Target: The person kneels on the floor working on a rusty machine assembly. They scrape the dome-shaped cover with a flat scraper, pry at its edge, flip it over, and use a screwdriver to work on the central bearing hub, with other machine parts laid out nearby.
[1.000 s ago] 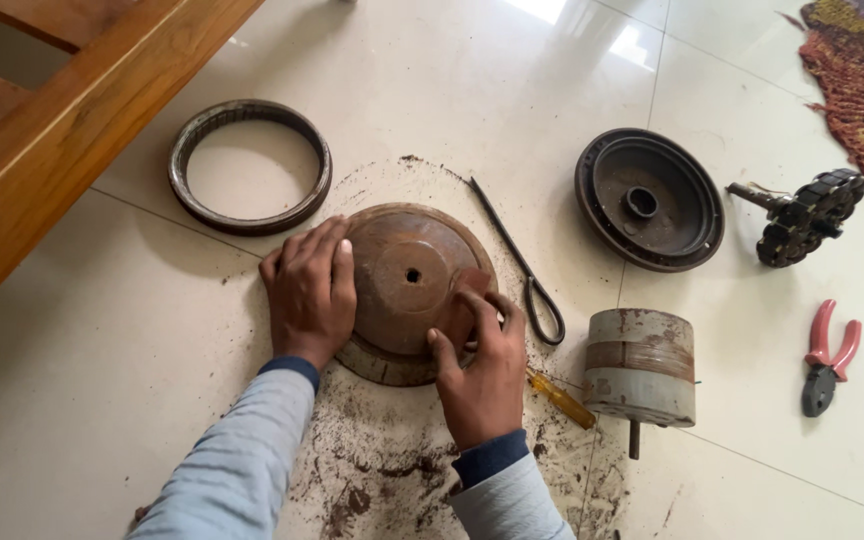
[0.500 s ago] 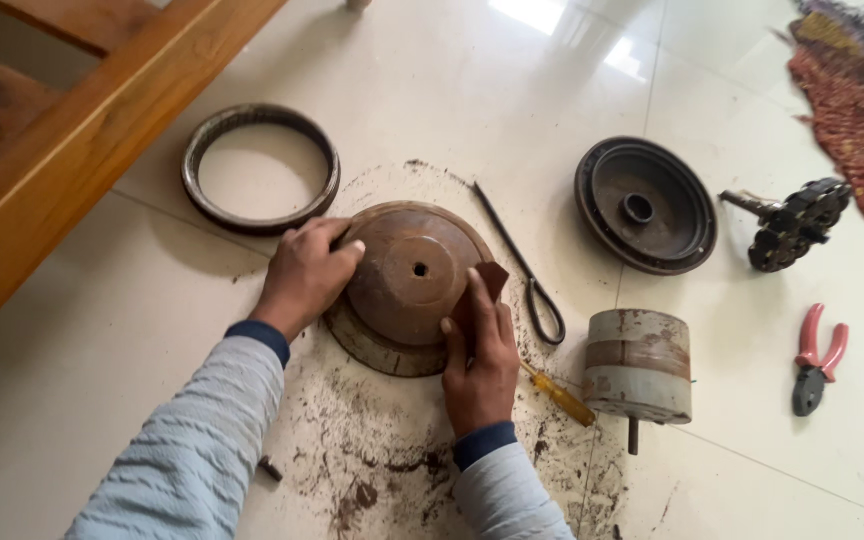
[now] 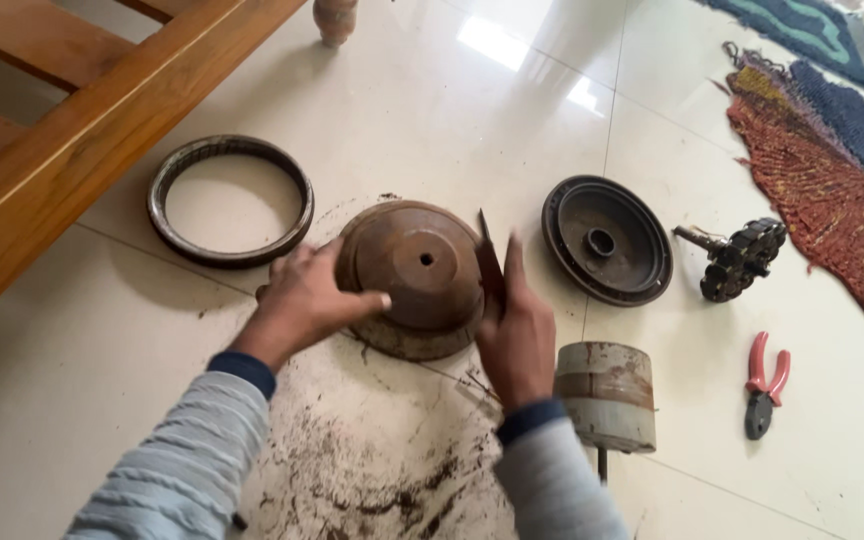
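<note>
Head view: rusty dome-shaped cover (image 3: 417, 272) sits ctr frame on the tiled floor (image 3: 422, 110), tipped up, hole in its top facing cam. Left hand (image 3: 304, 303) at its 9 o'clock, fingers wrapped on the rim, thumb across the lower face, clamped on the cover. Right hand (image 3: 515, 335) at its 3 o'clock, fingers straight and together, pressing a dark thin blade-like tool (image 3: 489, 262) against the cover's side; can't tell exactly how the tool is gripped. Both sleeves grey w/ dark cuffs.

Around it:
- dark metal ring (image 3: 230, 200) at 10 o'clock of the cover, flat on floor, apart from it.
- black round housing (image 3: 606, 240) w/ centre hub at 3 o'clock, just past the right hand.
- grey cylindrical drum (image 3: 607, 395) w/ rust band at 5 o'clock, next to right wrist, short shaft sticking out below.
- black toothed part on a shaft (image 3: 740, 258) further at 3 o'clock.
- red-handled pliers (image 3: 764, 383) at 4 o'clock, well apart.
- woven rug (image 3: 832, 180) far right, wooden furniture frame (image 3: 72, 130) top left.
- rust/dirt debris (image 3: 382, 480) scattered on floor at 6 o'clock, btw the forearms.
</note>
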